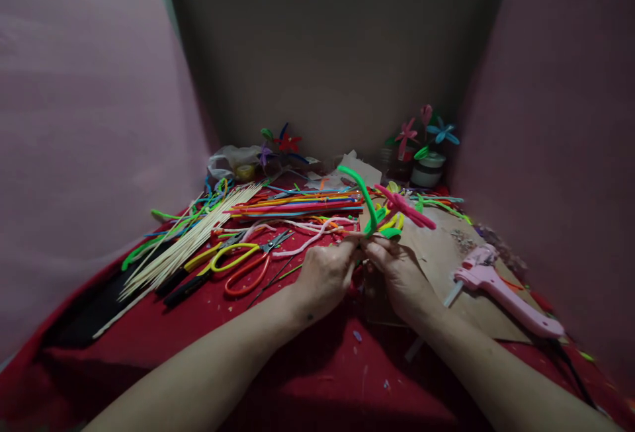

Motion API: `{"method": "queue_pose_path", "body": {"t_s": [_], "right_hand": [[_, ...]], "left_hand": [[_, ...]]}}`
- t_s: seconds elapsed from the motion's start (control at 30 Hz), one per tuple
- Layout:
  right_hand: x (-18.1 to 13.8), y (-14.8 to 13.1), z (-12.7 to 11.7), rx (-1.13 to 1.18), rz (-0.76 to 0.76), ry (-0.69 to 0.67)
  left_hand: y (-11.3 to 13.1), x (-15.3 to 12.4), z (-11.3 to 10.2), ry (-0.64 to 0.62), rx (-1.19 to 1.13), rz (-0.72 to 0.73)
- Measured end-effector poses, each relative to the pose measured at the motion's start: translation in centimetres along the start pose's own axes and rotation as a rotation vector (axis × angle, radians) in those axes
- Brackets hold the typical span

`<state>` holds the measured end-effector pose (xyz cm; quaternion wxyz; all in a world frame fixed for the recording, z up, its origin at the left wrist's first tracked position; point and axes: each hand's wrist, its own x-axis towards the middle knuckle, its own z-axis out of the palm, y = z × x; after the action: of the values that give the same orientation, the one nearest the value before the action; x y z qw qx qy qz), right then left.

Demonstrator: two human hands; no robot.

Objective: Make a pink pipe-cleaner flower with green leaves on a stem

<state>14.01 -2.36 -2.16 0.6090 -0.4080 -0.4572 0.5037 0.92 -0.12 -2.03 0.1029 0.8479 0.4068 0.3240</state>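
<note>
My left hand [330, 266] and my right hand [397, 270] meet over the table, both closed, fingertips pinched together. A bright green pipe cleaner [370, 197] rises in a curve from between the fingers. Just behind it a pink pipe-cleaner flower [407, 207] with green loops near its base leans right, above my right hand. Its stem is hidden by my fingers. Red-and-yellow-handled scissors [243, 266] lie left of my left hand. To the right of my right hand, a pink glue gun [501, 286] rests on a piece of cardboard [439, 243].
Wooden skewers [183, 247] and pliers [193, 276] lie on the left of the red cloth [297, 366]. Several coloured pipe cleaners [302, 204] spread across the middle. Finished pipe-cleaner flowers [288, 142] stand at the back left, others beside a jar [428, 171] at the back right.
</note>
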Motion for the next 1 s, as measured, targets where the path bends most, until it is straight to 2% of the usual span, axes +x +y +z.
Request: {"method": "queue_pose_path", "body": {"t_s": [0.07,0.17,0.33,0.47,0.6,0.67,0.73,0.8,0.9,1.0], "right_hand": [[-0.1,-0.2,-0.1,-0.074,-0.012,-0.06],[-0.2,-0.8,-0.1,-0.144,-0.055,-0.131],[0.0,-0.8,0.1,-0.048,0.022,-0.164],[0.2,-0.4,-0.2,-0.068,-0.055,-0.113],[0.3,-0.2,-0.5,-0.067,-0.085,-0.154],[0.4,0.1,-0.6,0.0,-0.086,-0.171],[0.5,0.4,-0.6,0.03,-0.099,-0.148],[0.5,0.5,-0.6,0.006,-0.099,-0.113],[0.2,0.1,-0.5,-0.036,-0.08,-0.096],[0.0,-0.6,-0.4,-0.09,-0.118,-0.085]], "left_hand": [[0.1,0.2,-0.3,0.006,-0.134,-0.043],[0.4,0.5,-0.7,-0.043,-0.459,-0.17],[1.0,0.9,-1.1,-0.184,-0.931,-0.372],[0.5,1.1,-1.1,-0.26,-1.18,-0.429],[-0.3,1.2,-1.1,-0.459,-1.541,-0.453],[-0.5,1.3,-1.2,-0.541,-1.629,-0.423],[-0.5,1.4,-1.3,-0.547,-1.603,-0.406],[-0.2,1.4,-1.5,-0.495,-1.465,-0.393],[0.5,1.2,-1.7,-0.303,-1.081,-0.325],[1.0,0.7,-1.5,-0.12,-0.697,-0.179]]}}
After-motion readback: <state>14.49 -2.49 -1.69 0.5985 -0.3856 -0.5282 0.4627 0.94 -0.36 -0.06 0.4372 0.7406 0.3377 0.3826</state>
